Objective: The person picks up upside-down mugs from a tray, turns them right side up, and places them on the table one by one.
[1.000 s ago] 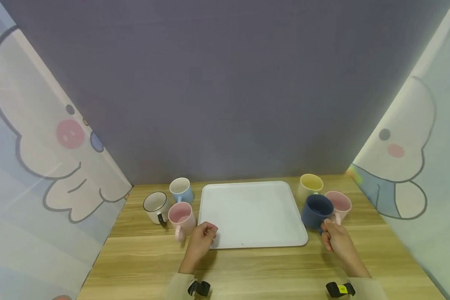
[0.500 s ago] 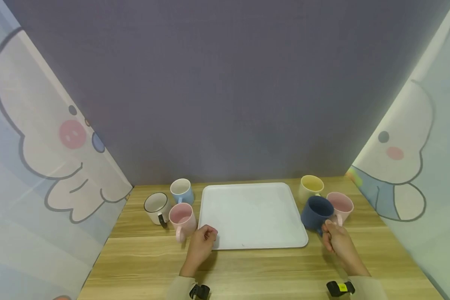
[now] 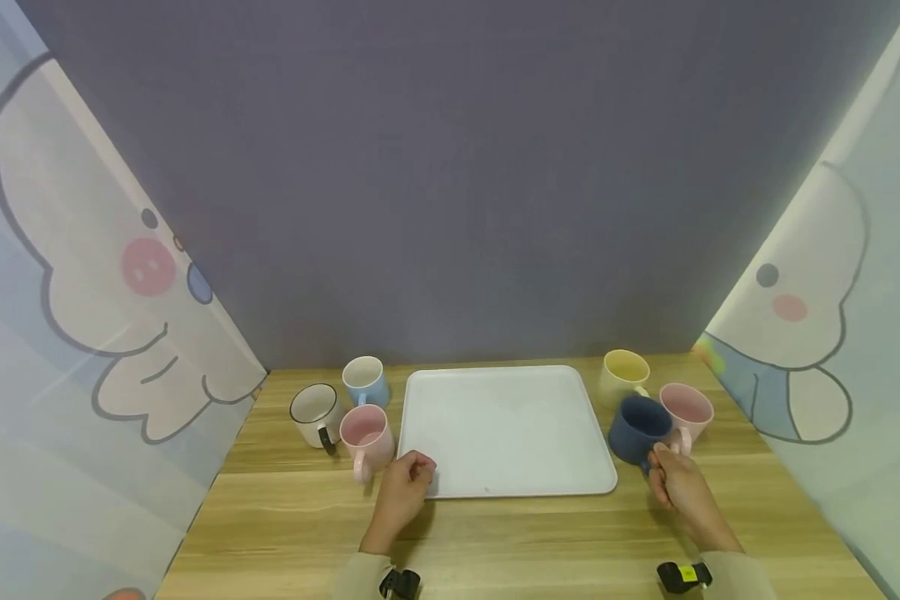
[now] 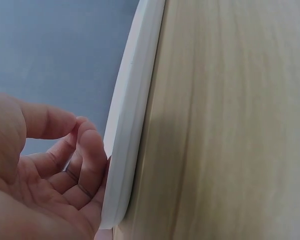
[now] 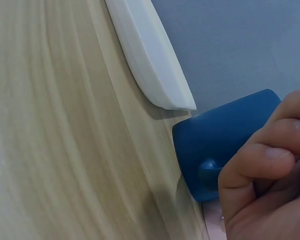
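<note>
In the head view, my right hand point(image 3: 681, 489) grips the handle of a dark blue mug point(image 3: 634, 432) at the right side of the white tray point(image 3: 506, 429). The right wrist view shows curled fingers point(image 5: 262, 162) at the handle of that blue mug point(image 5: 215, 135). A pink mug point(image 3: 686, 408) sits right behind the blue one, overlapping it in this view, with a yellow mug point(image 3: 621, 382) farther back. My left hand point(image 3: 402, 492) rests by the tray's near left corner, holding nothing. Its fingers point(image 4: 92, 150) are loosely curled beside the tray rim point(image 4: 132, 100), thumb tip meeting the index finger.
Left of the tray stand another pink mug point(image 3: 367, 442), a white mug with a dark rim point(image 3: 318, 421) and a light blue mug point(image 3: 367, 390). Everything is on a wooden table point(image 3: 525, 546). A grey wall point(image 3: 450, 183) rises behind, with printed cartoon panels on both sides.
My right hand and the dark blue mug have shifted slightly to the right, away from the tray edge. The right pink mug has moved a little right too. My left hand stays in place.
</note>
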Demonstrator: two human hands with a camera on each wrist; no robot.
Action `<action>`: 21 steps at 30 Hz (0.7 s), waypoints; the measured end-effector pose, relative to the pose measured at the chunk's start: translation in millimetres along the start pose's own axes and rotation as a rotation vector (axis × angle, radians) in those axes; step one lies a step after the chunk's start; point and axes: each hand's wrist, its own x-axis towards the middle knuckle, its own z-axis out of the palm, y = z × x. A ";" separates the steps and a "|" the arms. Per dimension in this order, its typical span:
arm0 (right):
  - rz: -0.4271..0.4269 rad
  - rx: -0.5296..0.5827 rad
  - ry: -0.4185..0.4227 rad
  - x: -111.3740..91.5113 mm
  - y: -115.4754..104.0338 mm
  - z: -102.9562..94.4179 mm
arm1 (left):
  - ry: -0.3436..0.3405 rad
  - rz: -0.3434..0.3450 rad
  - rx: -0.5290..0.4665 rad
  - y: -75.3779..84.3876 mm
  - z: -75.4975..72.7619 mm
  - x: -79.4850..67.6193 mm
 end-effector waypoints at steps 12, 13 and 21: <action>0.095 -0.117 -0.036 13.8 -5.2 8.2 | 0.025 -0.037 0.100 -1.3 0.5 -6.7; 0.097 -0.121 -0.034 13.2 -5.2 7.6 | 0.022 -0.033 0.105 -1.7 1.1 -7.1; 0.126 -0.383 0.070 0.5 -13.7 -0.9 | 0.029 -0.018 0.122 -4.4 5.0 -5.0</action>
